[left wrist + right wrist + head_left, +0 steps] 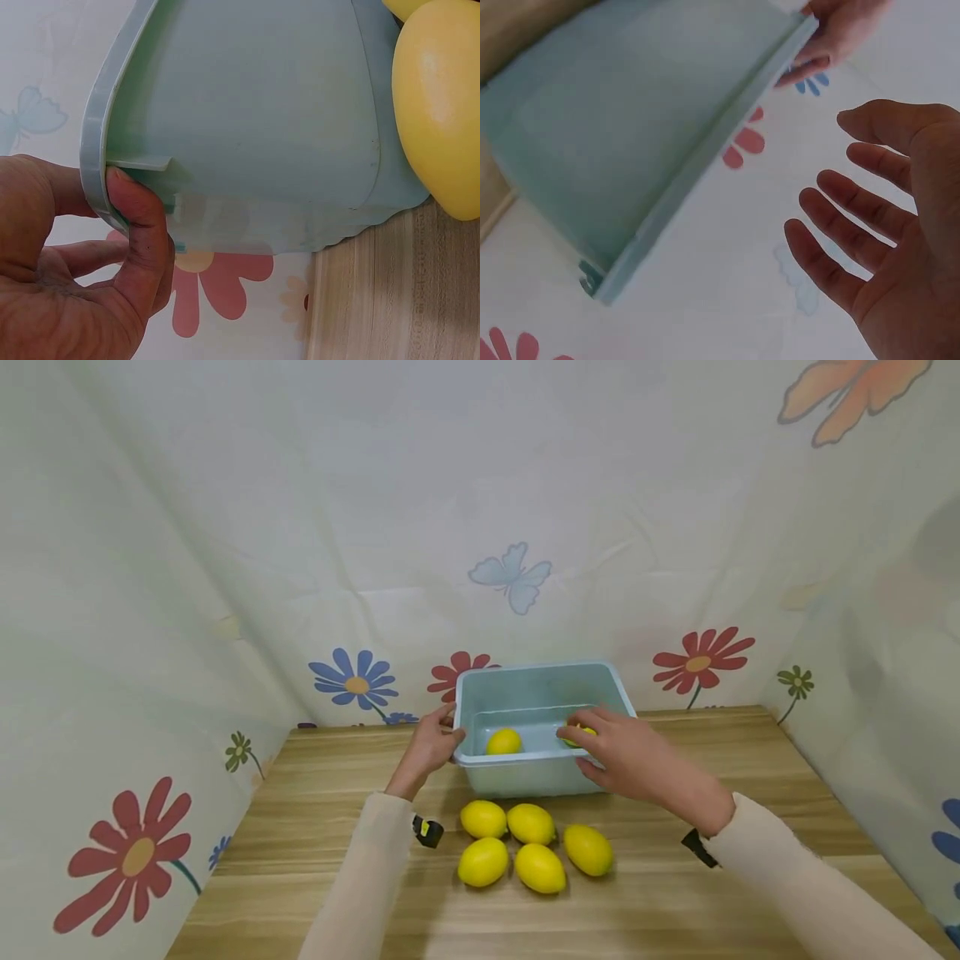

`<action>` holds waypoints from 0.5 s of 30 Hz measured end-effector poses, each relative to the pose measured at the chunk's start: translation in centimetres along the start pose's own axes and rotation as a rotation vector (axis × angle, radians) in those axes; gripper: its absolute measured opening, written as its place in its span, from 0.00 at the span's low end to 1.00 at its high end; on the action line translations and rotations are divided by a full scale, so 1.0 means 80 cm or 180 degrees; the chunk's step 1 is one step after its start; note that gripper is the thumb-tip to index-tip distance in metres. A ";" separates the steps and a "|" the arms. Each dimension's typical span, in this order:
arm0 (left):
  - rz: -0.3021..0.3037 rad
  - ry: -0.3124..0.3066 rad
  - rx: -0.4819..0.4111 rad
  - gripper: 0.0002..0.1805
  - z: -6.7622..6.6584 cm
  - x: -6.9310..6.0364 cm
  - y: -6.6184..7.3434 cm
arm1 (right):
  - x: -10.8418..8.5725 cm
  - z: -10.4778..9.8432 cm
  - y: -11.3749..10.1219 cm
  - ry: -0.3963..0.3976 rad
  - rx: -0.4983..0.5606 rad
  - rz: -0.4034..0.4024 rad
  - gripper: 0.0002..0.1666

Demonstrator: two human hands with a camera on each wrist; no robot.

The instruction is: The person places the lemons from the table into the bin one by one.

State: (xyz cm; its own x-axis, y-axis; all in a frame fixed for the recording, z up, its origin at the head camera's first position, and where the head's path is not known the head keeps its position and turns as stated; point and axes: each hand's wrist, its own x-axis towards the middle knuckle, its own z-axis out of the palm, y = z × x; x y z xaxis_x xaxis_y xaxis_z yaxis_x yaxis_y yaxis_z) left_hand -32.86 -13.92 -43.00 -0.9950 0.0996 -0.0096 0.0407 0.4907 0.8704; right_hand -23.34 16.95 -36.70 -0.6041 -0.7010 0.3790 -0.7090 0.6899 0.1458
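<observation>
The light blue bin stands on the table, its rim gripped at the left end by my left hand. In the left wrist view the fingers of that hand curl around the rim. One lemon lies inside the bin on the left; another lemon is on the right, partly hidden by my right hand. The right wrist view has the right hand with spread, loosely bent fingers and nothing between them, beside the bin.
Several lemons lie on the wooden table in front of the bin. A white cloth with printed flowers and butterflies hangs behind the table and on both sides.
</observation>
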 end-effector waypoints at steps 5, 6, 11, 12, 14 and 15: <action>0.0016 -0.0002 -0.0007 0.32 -0.001 0.002 0.000 | -0.017 0.019 -0.020 -0.0103 0.0044 -0.0190 0.25; 0.0018 -0.0001 -0.0012 0.32 -0.001 0.002 0.000 | -0.021 0.025 -0.023 -0.0147 0.0079 -0.0198 0.24; 0.0014 -0.0010 -0.0020 0.32 -0.002 0.001 0.001 | -0.042 0.061 -0.034 -0.0468 0.0342 -0.0072 0.23; 0.0014 -0.0010 -0.0022 0.31 -0.002 0.001 0.001 | -0.047 0.066 -0.035 -0.0538 0.0388 -0.0021 0.24; 0.0018 -0.0003 -0.0012 0.32 -0.001 -0.001 0.001 | -0.054 0.076 -0.037 -0.0658 0.0477 0.0079 0.25; 0.0025 0.0001 -0.0004 0.32 -0.001 -0.001 0.001 | -0.057 0.080 -0.038 -0.0713 0.0526 0.0129 0.25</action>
State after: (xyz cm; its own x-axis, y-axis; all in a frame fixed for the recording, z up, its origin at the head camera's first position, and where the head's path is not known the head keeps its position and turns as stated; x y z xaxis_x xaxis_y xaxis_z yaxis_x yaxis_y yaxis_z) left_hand -32.75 -13.94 -42.89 -0.9946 0.1033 -0.0028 0.0484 0.4889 0.8710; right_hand -20.74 16.90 -44.75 -0.6855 -0.7085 0.1675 -0.7212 0.6923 -0.0233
